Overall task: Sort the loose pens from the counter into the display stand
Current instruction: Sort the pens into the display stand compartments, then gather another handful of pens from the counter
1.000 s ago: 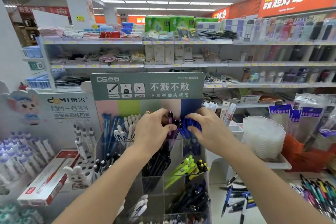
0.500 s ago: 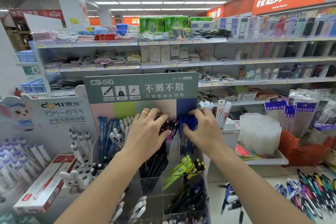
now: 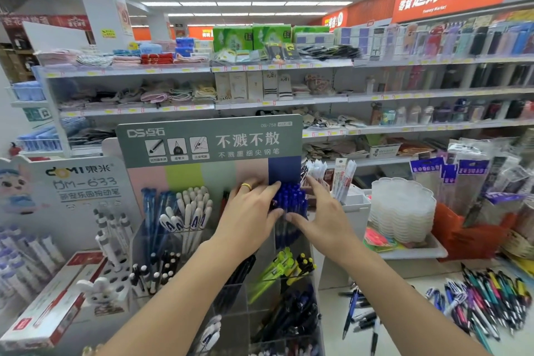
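The display stand point(image 3: 208, 141) has a grey-green header and clear compartments filled with pens. A bundle of blue pens point(image 3: 290, 196) stands in its top right compartment. My left hand point(image 3: 248, 220), with a gold ring, presses the bundle from the left, thumb across its front. My right hand point(image 3: 320, 217) presses it from the right, fingers fairly straight, thumb meeting the left thumb. Loose coloured pens point(image 3: 485, 300) lie in a heap on the counter at the right. A few more loose pens point(image 3: 358, 315) lie beside the stand.
A DOMI pen display point(image 3: 83, 182) and a white rabbit holder point(image 3: 101, 289) stand to the left, with a red-and-white box point(image 3: 49, 306) in front. A stack of white trays point(image 3: 401, 211) and an orange basket point(image 3: 468, 234) sit to the right. Store shelves run behind.
My left hand has slid right, off the dark pens and onto the blue bundle. My right hand has stayed at the bundle's right side, so both now enclose it.
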